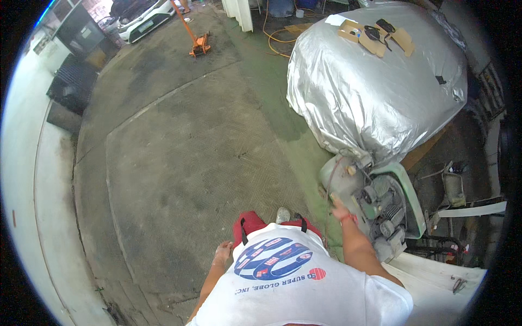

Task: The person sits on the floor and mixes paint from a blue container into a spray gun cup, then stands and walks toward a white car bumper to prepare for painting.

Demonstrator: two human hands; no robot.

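Note:
My right hand (340,209), with a red band at the wrist, reaches to the near side of an air compressor. Its fingers are at the dusty, rounded tank (333,173), close to a thin reddish hose (330,187). They are small and blurred, so whether they grip anything is unclear. Beside the tank sit the grey motor and pump parts (389,209) and a pale green guard (410,204). My left hand (223,250) hangs low by my left hip, away from everything but my red trousers (249,221). Its fingers look loosely apart, with nothing visible in them.
A silver cover (370,92) drapes a large vehicle-like shape ahead right, with an opened cardboard box (350,31) on top. An orange floor jack (200,46) stands far ahead, near a white car (145,24). A yellow hose (270,43) lies on the floor.

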